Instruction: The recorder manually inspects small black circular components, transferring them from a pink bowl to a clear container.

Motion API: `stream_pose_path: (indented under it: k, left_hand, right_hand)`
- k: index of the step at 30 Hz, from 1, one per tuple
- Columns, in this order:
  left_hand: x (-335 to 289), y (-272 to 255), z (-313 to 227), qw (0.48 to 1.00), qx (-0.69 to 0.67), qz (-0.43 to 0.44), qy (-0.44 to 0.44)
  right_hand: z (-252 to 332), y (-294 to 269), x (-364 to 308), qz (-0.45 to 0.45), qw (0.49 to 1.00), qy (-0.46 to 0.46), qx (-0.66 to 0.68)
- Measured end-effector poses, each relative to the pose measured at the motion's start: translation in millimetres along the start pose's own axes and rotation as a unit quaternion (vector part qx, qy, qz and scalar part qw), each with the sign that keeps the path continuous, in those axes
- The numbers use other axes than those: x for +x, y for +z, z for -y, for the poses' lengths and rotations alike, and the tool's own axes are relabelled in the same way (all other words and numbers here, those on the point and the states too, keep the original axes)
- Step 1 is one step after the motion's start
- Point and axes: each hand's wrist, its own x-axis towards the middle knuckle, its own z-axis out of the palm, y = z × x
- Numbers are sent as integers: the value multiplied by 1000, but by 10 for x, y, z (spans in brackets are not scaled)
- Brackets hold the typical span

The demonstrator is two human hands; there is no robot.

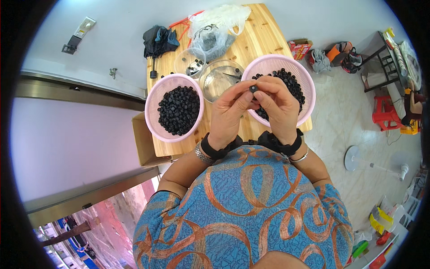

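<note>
Close together over the right-hand pink basket [309, 85], my left hand [226, 117] and my right hand [282, 106] pinch a small round black knob-like piece [253, 88] between thumbs and fingertips. A pale mark shows on its end. Many similar black pieces [293, 85] fill this basket, partly hidden behind my fingers. The left pink basket [149, 112] holds a heap of black pieces [178, 110] too. Between the baskets sits a round clear shallow dish [215, 83], with a thin dark tool [232, 75] lying across it, partly covered by my left hand.
Behind the left basket stands a clear tub [181, 60] with some black pieces. Further back on the wooden table [264, 33] are plastic bags [219, 22] and a folded dark umbrella [159, 42]. A cardboard box [142, 141] is at the left; a red stool [383, 112] stands right.
</note>
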Motion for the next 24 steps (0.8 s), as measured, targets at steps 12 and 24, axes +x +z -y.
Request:
stream_pose_path:
  k: [12,24]
  left_hand:
    - [-9,-49,-104,993,83,-14,80]
    - [-47,-137,-116,997,26,10,72]
  right_hand:
    - [-57,25,5,31,995,-45,86]
    - [-83,81,-11,28,994,-108,9]
